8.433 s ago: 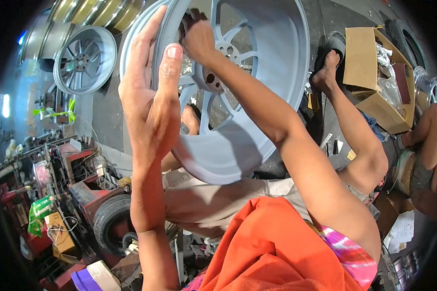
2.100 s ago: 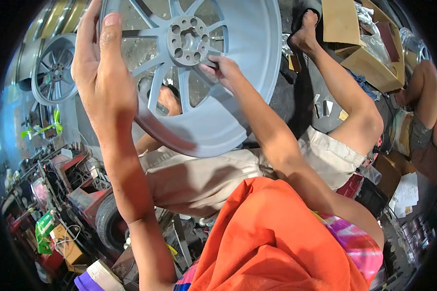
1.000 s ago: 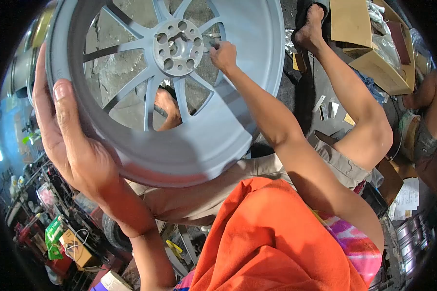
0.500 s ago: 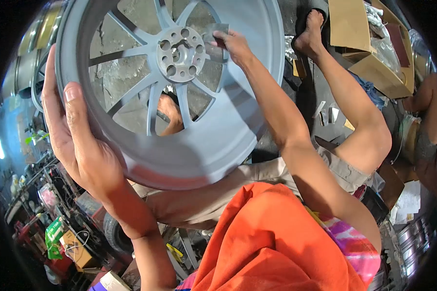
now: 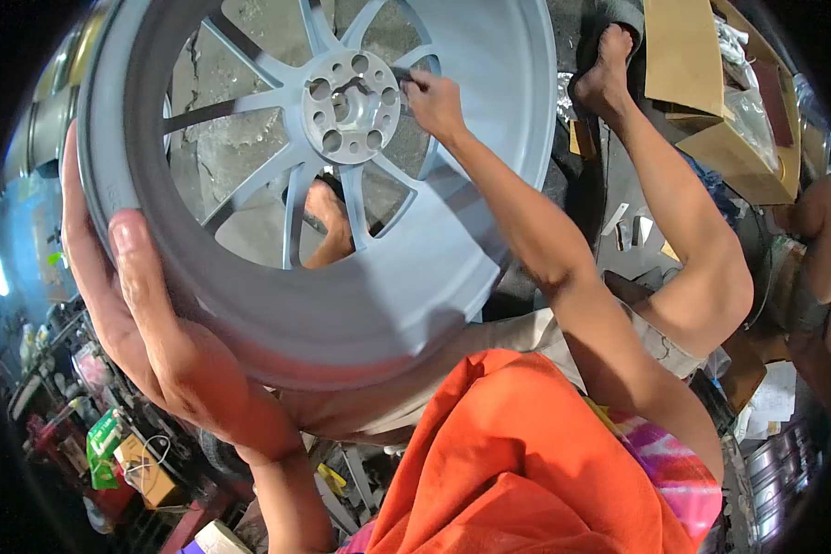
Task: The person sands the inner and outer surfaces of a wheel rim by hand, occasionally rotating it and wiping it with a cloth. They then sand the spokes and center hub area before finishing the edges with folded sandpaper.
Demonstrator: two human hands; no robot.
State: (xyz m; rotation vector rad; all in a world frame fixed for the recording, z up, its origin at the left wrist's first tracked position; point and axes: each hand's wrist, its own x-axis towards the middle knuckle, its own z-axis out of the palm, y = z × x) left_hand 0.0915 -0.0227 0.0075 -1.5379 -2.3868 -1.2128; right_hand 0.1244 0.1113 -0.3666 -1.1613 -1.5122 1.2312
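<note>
A grey alloy wheel rim (image 5: 342, 319) without a tyre leans tilted over my lap, its spokes and drilled hub (image 5: 375, 103) facing up. My left hand (image 5: 162, 319) is closed around the rim's left edge, with the thumb on the inner side and the fingers outside. Beside the hub, my right hand (image 5: 439, 106) reaches to a spoke with its fingers pinched on a small dark, thin sheet that looks like sandpaper (image 5: 403, 76). Most of that sheet is hidden by the fingers and blends with the spoke.
An open cardboard box (image 5: 688, 69) with plastic wrapping stands at upper right. Paper scraps (image 5: 643, 229) lie on the floor. More wheels (image 5: 51, 129) stack at upper left; cluttered racks and a green packet (image 5: 103, 448) sit lower left. Another person's leg (image 5: 817, 249) shows at the right edge.
The rim has shifted slightly down and closer, and my left hand moved down with it. My right hand has moved slightly down and left, and less of the dark sheet shows.
</note>
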